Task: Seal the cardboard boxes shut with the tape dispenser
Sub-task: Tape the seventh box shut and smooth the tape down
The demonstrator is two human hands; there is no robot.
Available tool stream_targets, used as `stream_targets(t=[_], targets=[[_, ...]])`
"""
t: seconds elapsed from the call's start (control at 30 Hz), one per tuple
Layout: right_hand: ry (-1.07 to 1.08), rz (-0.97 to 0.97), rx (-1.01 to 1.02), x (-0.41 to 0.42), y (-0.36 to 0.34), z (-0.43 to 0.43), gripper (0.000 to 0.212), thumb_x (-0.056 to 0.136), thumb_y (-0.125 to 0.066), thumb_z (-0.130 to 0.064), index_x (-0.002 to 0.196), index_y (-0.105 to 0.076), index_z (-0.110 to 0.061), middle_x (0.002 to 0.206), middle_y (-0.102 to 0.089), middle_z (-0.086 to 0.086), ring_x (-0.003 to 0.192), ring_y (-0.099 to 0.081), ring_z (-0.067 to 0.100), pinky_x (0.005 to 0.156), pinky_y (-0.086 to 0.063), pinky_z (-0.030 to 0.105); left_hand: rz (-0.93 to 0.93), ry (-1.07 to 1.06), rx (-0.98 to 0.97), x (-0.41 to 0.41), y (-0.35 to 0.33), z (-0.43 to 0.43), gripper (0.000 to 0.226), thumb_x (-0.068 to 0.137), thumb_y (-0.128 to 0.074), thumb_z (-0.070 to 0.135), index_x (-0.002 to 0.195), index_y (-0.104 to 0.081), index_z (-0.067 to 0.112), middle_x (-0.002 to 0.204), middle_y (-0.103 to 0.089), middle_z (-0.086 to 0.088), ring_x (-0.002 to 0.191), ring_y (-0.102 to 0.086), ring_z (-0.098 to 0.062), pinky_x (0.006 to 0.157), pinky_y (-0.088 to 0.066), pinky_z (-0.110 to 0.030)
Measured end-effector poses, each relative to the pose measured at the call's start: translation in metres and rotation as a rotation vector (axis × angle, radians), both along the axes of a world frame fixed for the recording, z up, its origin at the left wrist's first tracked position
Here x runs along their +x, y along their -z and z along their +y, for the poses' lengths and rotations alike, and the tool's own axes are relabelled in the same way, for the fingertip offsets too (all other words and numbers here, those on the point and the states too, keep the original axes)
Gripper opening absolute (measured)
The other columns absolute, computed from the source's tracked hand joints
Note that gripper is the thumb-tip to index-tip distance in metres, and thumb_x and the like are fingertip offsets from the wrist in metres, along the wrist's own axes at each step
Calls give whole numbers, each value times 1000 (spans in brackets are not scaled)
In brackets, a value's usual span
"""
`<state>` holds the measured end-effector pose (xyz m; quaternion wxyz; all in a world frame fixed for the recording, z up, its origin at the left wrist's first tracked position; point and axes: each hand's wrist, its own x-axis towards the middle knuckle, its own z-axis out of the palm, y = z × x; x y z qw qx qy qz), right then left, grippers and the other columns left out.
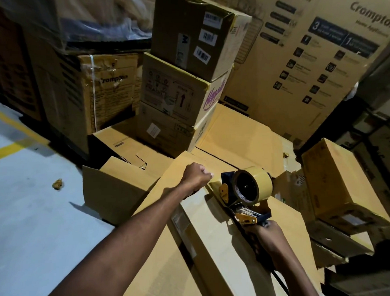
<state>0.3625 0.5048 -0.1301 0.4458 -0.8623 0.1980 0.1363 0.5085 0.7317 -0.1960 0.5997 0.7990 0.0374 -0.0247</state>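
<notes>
A large brown cardboard box point(207, 236) lies in front of me, its top flaps closed along a dark seam. On the seam stands the tape dispenser point(247, 190), blue and yellow, carrying a roll of tan tape. My right hand point(268, 234) grips its handle from below. My left hand point(197, 174) is curled just left of the dispenser's front, pinching the free end of the tape point(213, 180) down on the box top.
An open box point(115, 187) stands to the left, by the grey floor point(35, 199) with yellow lines. A stack of three cartons point(187, 85) rises behind, large printed cartons point(309, 64) at the back right, and smaller boxes point(334, 182) on the right.
</notes>
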Motion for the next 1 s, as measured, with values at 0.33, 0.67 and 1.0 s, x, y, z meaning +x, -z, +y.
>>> stream_targets(t=[0.33, 0.67, 1.0], targets=[[-86, 71, 25, 4, 16, 9, 22, 92, -68, -20, 74, -60, -12, 59, -40, 10, 43, -32, 20, 45, -26, 27, 38, -35, 23, -4, 24, 2, 36, 93, -72, 22, 63, -51, 17, 68, -54, -5, 64, -49, -18, 71, -50, -33], [-107, 83, 26, 5, 19, 7, 24, 91, -68, -21, 72, -58, -12, 62, -41, 11, 45, -31, 20, 46, -27, 30, -55, 45, 317, -10, 19, -8, 20, 99, -61, 19, 82, -53, 14, 91, -63, -11, 79, -57, -23, 58, -41, -33], [-125, 104, -4, 6, 22, 10, 29, 86, -71, -36, 70, -57, -16, 64, -40, 12, 48, -33, 21, 49, -27, 33, 396, 127, 71, 1, 27, 11, 64, 95, -53, 18, 155, -37, 5, 150, -48, -18, 128, -53, -34, 84, -51, -32]])
